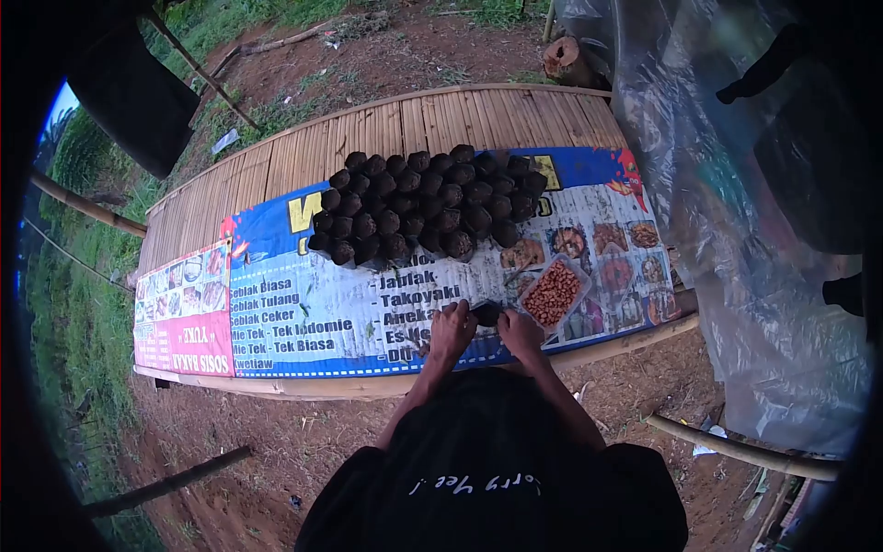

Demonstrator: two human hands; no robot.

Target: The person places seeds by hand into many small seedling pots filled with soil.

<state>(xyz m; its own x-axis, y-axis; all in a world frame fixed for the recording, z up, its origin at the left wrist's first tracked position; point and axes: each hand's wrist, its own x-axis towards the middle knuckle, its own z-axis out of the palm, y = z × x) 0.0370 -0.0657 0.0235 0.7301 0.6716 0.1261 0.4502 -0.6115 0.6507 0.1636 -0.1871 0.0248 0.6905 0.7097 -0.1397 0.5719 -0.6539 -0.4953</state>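
"Where's the black bag (487,315)?"
"By the near edge of the bamboo table (432,120), between left hand (452,333) and right hand (520,334); the fingers of both grip its sides."
"Anything inside?"
"Too dark to tell, and some fingertips are hidden."

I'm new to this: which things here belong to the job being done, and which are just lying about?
Likely part of the job:
small dark pot, between the left hand and right hand
reddish-brown seeds or nuts in a clear container
grouped dark pots

Likely just around:
cut log
plastic sheet
white litter on the ground
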